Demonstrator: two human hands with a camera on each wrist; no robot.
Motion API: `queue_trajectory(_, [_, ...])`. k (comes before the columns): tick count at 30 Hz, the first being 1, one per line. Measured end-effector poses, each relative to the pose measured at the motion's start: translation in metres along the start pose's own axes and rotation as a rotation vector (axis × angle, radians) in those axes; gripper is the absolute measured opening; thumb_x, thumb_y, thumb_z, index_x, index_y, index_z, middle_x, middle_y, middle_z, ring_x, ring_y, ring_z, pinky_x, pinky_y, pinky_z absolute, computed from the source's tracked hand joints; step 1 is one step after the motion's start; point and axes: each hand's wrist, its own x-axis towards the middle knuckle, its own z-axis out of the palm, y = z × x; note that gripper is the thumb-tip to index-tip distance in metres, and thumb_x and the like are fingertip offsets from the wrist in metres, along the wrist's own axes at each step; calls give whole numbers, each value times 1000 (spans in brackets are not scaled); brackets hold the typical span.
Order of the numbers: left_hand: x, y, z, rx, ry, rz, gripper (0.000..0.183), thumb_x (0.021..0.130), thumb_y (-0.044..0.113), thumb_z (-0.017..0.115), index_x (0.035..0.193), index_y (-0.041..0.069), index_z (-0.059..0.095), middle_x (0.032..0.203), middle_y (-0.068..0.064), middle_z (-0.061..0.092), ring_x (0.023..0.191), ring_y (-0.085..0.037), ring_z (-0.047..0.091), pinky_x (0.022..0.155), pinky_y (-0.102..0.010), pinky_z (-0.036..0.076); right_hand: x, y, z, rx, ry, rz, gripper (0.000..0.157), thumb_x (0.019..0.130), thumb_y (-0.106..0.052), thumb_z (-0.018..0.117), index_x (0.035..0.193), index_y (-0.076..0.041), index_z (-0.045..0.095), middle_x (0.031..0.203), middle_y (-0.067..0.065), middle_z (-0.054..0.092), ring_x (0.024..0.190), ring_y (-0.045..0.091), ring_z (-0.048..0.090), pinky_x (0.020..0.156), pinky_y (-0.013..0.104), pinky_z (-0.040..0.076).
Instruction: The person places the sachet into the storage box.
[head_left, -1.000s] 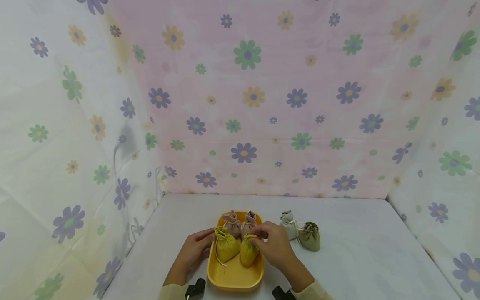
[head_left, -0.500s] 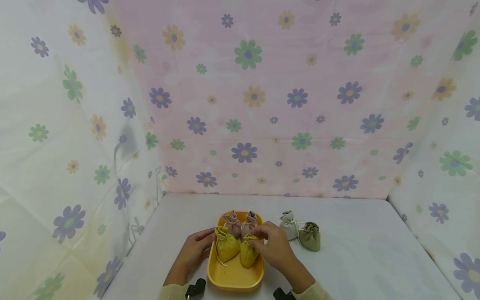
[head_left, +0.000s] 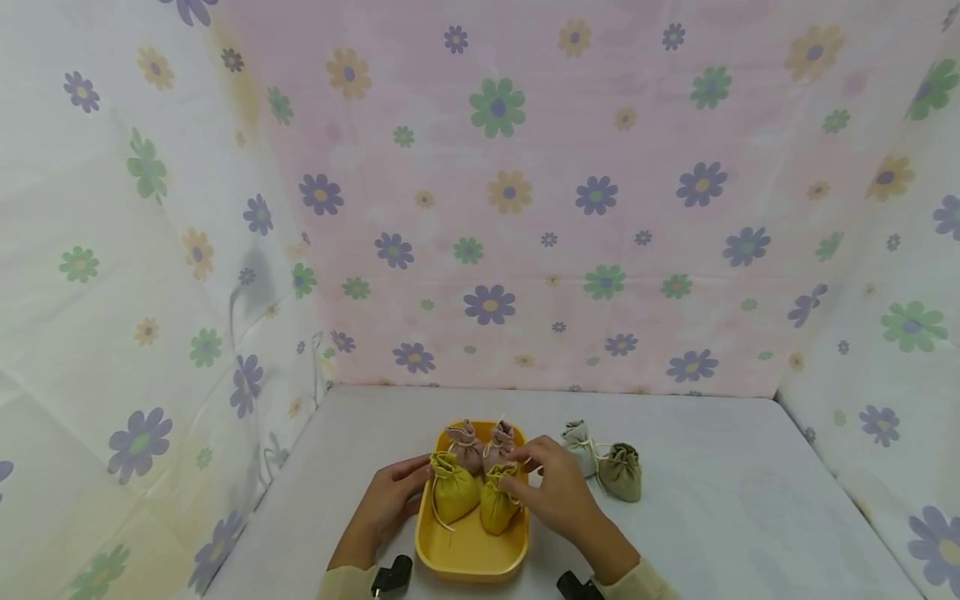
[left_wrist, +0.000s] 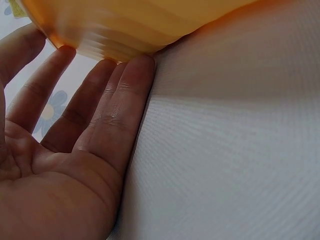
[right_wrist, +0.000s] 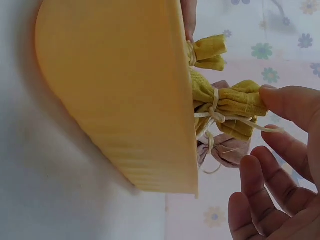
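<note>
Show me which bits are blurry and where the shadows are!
Left wrist: the flower behind is blurry, and the table darkens near the tray. Right wrist: the background flowers look soft, the nearer yellow bag sharper, with shadow along the tray's curved side. Head: light looks mostly even, with a grey patch, perhaps shadow, on the left cloth.
</note>
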Motion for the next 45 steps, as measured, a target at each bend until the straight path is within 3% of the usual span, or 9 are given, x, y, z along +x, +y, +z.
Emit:
queue_trajectory(7, [1,-1,0,0,4,-2,64,97,37,74,148,3,56,146,-18,61,119,-22,69,94,-40,62,3,6,-8,-38,44,19,33,88,-35,84,115,-19,74,113,2,67,92,12,63,77,41,62])
queue_trajectory(14, [3,-5,-2,-5,-4,6,64,96,37,74,148,3,56,143,-16,63,117,-21,70,93,-39,62,5,13,-17,-43,196,57,42,85,-20,87,123,-19,70,132,5,61,81,6,68,64,20,57])
queue_trajectory(19, [2,-4,-2,-1,-11,17,65,96,38,74,148,3,55,143,-16,63,117,-21,70,93,-39,62,7,17,-23,-47,254,102,55,85,-17,87,135,-15,65,150,8,53,75,4,66,61,16,56])
queue_trajectory(26, [2,-2,-2,-1,-24,27,66,97,38,73,148,2,54,142,-16,64,117,-20,70,92,-38,63,8,24,-30,-38,241,193,72,87,-19,84,151,-15,52,165,15,36,55,7,58,52,21,53])
queue_trajectory(30, [2,-2,-2,-2,-22,24,65,97,38,73,148,2,55,141,-15,65,116,-20,70,92,-38,63,9,27,-30,17,201,281,79,90,-21,80,158,-15,40,169,17,28,55,8,64,57,27,59])
queue_trajectory(34, [2,-3,-2,1,-14,23,64,97,38,73,148,3,56,142,-15,65,117,-20,70,92,-38,63,9,30,-28,57,169,369,83,95,-21,72,164,-11,26,165,20,33,62,8,70,63,29,60])
queue_trajectory(37, [3,-4,-2,1,-12,22,65,96,38,74,148,3,56,142,-16,64,117,-21,70,92,-38,63,8,35,-26,62,161,405,83,98,-18,66,165,-5,19,158,24,40,61,10,69,57,28,56])
queue_trajectory(41, [4,-5,-3,-2,-15,24,65,96,38,74,148,3,55,143,-16,64,118,-21,70,92,-38,63,7,41,-24,32,166,398,76,99,-15,62,162,3,22,154,29,42,63,10,68,58,27,54])
queue_trajectory(45, [4,-5,-3,-3,-16,28,66,96,38,74,148,2,55,143,-16,64,117,-21,70,92,-38,63,6,45,-22,-29,184,363,65,99,-14,58,155,9,34,147,32,47,84,17,68,77,36,57])
